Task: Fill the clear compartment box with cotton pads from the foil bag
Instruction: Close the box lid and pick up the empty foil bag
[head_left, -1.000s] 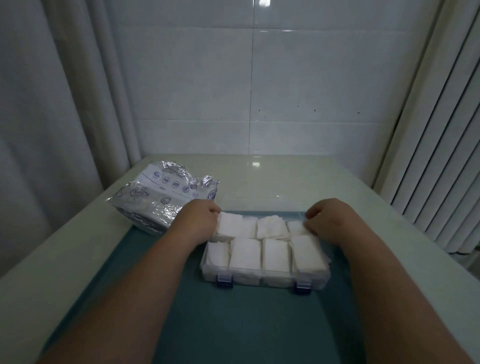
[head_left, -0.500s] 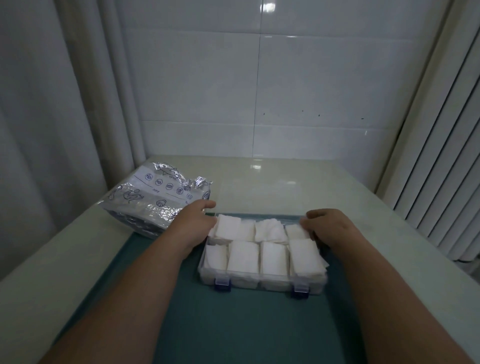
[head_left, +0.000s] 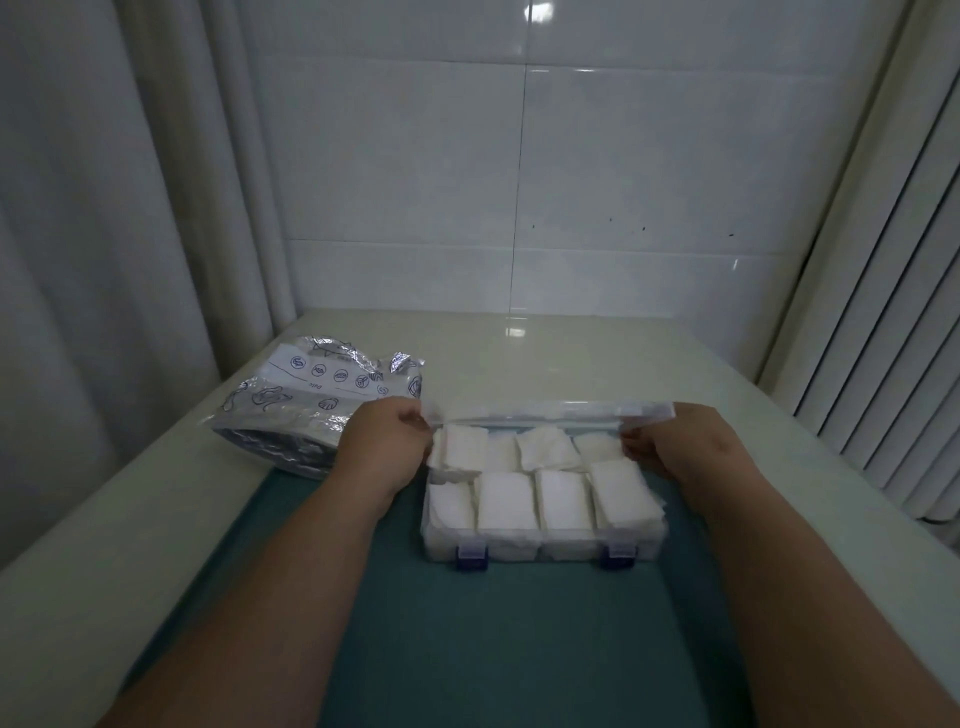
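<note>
The clear compartment box (head_left: 545, 545) sits on a teal mat, its compartments packed with white cotton pads (head_left: 506, 501). Two blue latches mark its near side. Its clear lid (head_left: 550, 413) is raised off the table behind the box. My left hand (head_left: 387, 441) pinches the lid's left corner and my right hand (head_left: 670, 444) pinches its right corner. The crumpled foil bag (head_left: 306, 402) lies to the left of the box, behind my left hand.
The teal mat (head_left: 493, 639) covers the near middle of a pale glossy table (head_left: 571, 358). A tiled wall stands behind it, with a curtain on the left and ribbed panels on the right.
Both hands have moved from the box's back corners to the lid's corners and lifted the lid up from flat on the table. The camera has tilted slightly.
</note>
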